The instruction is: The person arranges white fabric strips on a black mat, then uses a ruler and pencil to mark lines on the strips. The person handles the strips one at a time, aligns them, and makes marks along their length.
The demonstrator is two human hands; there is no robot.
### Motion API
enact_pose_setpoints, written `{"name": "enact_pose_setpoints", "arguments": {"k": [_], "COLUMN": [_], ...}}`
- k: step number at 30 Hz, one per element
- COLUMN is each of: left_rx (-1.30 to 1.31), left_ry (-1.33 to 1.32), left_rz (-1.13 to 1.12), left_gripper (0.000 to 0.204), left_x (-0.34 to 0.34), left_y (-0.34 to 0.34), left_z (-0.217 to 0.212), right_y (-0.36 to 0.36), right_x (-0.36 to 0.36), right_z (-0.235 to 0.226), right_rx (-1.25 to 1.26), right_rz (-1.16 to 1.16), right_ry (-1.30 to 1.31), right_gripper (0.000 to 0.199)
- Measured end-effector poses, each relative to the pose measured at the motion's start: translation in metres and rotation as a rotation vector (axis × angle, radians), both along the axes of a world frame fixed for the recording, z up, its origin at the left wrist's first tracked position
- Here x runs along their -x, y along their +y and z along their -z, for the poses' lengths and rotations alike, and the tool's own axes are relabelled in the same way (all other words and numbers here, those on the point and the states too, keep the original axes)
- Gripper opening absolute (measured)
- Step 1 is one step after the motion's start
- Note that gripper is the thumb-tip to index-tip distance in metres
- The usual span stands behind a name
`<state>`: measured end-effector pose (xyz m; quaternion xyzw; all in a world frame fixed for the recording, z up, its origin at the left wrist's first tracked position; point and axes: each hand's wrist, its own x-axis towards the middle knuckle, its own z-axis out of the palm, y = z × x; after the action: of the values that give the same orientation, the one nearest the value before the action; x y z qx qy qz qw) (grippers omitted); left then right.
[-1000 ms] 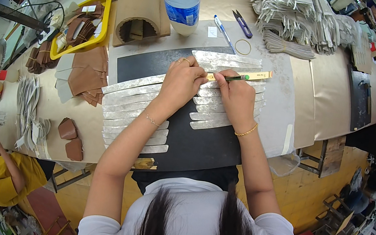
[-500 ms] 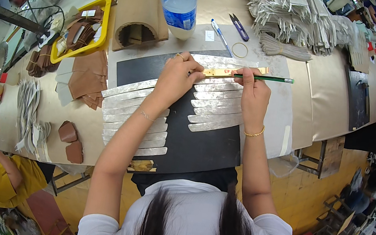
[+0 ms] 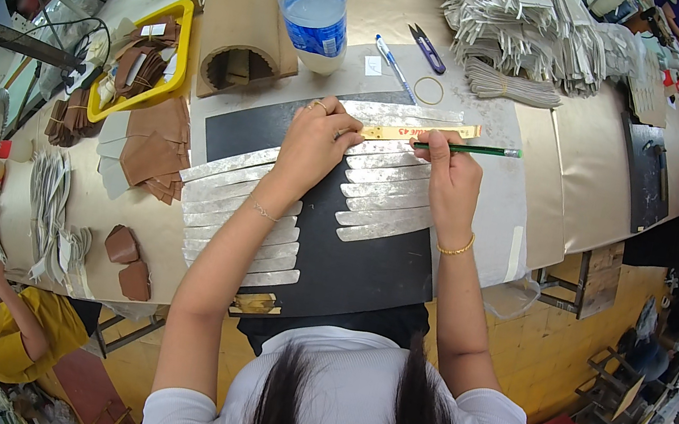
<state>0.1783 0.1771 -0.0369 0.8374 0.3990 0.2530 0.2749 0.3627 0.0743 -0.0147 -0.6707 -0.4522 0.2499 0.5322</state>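
My left hand [image 3: 315, 142] pinches the left end of a narrow yellow template strip [image 3: 394, 133] and presses it over the silvery strips. In my right hand [image 3: 455, 189] is a green pencil [image 3: 495, 151], its point just at the template's near edge. Silvery strips lie in two rows on a black board [image 3: 365, 275]: a left row [image 3: 225, 166], partly covered by my left forearm, and a right row [image 3: 387, 198] below the template. A further silvery strip [image 3: 402, 114] lies just beyond the template. My left fingertips are partly hidden from view.
Beyond the board lie a blue pen [image 3: 394, 67], thread snips [image 3: 427, 49] and a rubber band [image 3: 429, 91]. A water bottle [image 3: 314, 21], brown tube [image 3: 241, 22] and yellow basket [image 3: 182, 57] stand far left. Brown pieces [image 3: 155, 148] lie left; pale bundles [image 3: 518, 25] are piled far right.
The pencil and my right hand have shifted slightly toward me along the template's near edge. My left hand stays on the template. At the far left, a co-worker's hands have moved.
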Motion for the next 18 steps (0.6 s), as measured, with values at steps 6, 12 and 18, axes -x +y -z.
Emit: {"name": "enact_pose_setpoints", "arguments": {"k": [6, 12, 18], "left_rx": [0.022, 0.010, 0.004], "left_ry": [-0.015, -0.007, 0.025], "left_rz": [0.002, -0.011, -0.011], "left_gripper": [0.015, 0.017, 0.015], "left_x": [-0.001, -0.002, -0.003], "left_y": [0.000, 0.000, 0.000], "left_z": [0.000, -0.002, -0.006], "right_y": [0.000, 0.011, 0.027], "right_x": [0.001, 0.006, 0.014], "right_z": [0.003, 0.002, -0.001], "right_rx": [0.013, -0.030, 0.065], "right_rz": [-0.004, -0.096, -0.156], "right_ry": [-0.022, -0.122, -0.252], "right_gripper": [0.041, 0.038, 0.033]}}
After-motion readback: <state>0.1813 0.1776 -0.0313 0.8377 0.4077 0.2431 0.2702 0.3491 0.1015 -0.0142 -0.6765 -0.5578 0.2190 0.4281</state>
